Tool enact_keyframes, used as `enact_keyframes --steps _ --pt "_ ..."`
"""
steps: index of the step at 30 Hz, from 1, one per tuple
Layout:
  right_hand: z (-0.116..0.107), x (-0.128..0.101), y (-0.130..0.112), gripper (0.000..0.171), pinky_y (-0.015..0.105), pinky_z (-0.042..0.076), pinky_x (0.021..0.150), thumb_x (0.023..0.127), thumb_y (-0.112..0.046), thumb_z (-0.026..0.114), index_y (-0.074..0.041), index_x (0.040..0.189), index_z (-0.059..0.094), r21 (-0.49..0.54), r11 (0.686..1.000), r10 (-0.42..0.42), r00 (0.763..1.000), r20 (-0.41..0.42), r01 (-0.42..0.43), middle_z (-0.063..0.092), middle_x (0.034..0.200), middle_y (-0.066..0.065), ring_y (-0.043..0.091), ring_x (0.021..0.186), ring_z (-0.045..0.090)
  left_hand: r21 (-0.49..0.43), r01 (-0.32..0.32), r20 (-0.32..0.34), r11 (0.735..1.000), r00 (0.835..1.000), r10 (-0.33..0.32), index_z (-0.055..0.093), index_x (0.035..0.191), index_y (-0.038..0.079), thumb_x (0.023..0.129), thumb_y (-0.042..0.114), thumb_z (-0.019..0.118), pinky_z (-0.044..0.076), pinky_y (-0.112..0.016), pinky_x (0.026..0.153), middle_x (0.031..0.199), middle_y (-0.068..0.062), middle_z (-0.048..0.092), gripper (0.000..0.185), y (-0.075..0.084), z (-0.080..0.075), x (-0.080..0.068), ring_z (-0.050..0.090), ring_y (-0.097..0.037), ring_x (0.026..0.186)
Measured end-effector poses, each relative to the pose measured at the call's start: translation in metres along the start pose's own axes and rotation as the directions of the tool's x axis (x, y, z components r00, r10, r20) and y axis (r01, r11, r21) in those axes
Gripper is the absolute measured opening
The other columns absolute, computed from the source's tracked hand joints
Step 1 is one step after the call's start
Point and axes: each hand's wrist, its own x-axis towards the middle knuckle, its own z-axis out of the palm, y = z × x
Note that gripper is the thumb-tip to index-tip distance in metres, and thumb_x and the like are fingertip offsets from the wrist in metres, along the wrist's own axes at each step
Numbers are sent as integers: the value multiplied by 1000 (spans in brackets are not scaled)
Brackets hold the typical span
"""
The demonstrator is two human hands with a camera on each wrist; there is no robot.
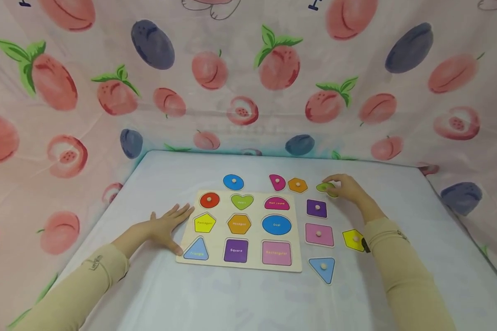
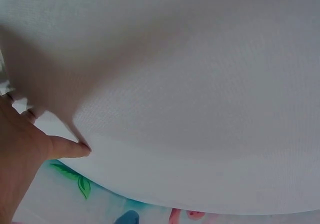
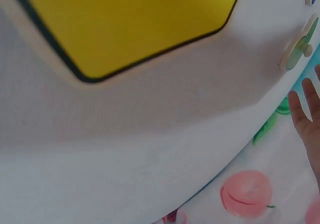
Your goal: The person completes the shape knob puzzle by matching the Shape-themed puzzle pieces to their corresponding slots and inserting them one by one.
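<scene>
My right hand [image 1: 347,188] reaches over a green wooden puzzle piece [image 1: 325,187] at the back right of the table, fingertips overlapping it in the head view. The right wrist view shows extended fingers [image 3: 312,101] just beside this green piece [image 3: 300,46], its knob visible. My left hand [image 1: 165,228] is spread flat at the left edge of the shape board [image 1: 248,263], thumb at the lower left corner. On the board, a red circle piece [image 1: 209,200] with a knob sits top left; the other places show printed, named shapes.
Around the board lie knobbed pieces: blue oval [image 1: 234,182], magenta half round [image 1: 277,182], orange hexagon [image 1: 297,185], purple square [image 1: 316,208], pink rectangle [image 1: 319,235], light blue triangle [image 1: 323,269] and yellow pentagon [image 1: 353,240], beside my right sleeve. A fruit-patterned cloth [image 1: 248,131] rises behind the table.
</scene>
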Motion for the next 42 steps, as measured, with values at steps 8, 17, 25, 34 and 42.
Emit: enact_keyframes --steps 8,17,25,34,42 --pt "-1 4 5 32 62 31 105 92 -10 57 3 122 58 34 996 86 996 26 -87 43 136 33 52 127 35 6 3 -13 1000 1000 -3 11 152 16 58 53 83 -3 -82 95 160 -11 5 124 1 -1 -2 -1 -41 145" --pt "9 9 12 25 60 32 105 92 -9 57 6 111 64 -9 997 76 997 12 -76 52 128 33 51 123 41 -9 -6 -15 1000 1000 6 11 152 17 57 55 83 -6 -82 94 160 -12 5 125 -3 3 -4 -2 -42 145" --pt "9 10 18 22 58 39 98 91 -6 58 8 107 64 -62 998 30 999 -22 -32 57 116 35 50 111 51 3 5 -1 1000 1000 -5 9 153 20 58 57 81 -6 -81 96 161 -8 2 125 -1 1 0 -3 -39 146" --pt "7 12 13 23 58 34 103 92 -11 58 8 104 63 -98 993 60 998 -35 -63 56 120 33 49 117 47 4 -11 1 1000 1000 11 9 153 17 57 56 82 -5 -81 96 160 -9 1 127 0 -2 2 -4 -40 145" --pt "7 12 7 18 56 36 104 89 -13 64 5 91 64 -98 994 33 996 -77 -41 59 116 31 46 116 49 -1 -19 2 1000 1000 19 9 152 16 58 55 82 -5 -82 95 160 -12 2 126 1 -1 0 -3 -42 145"
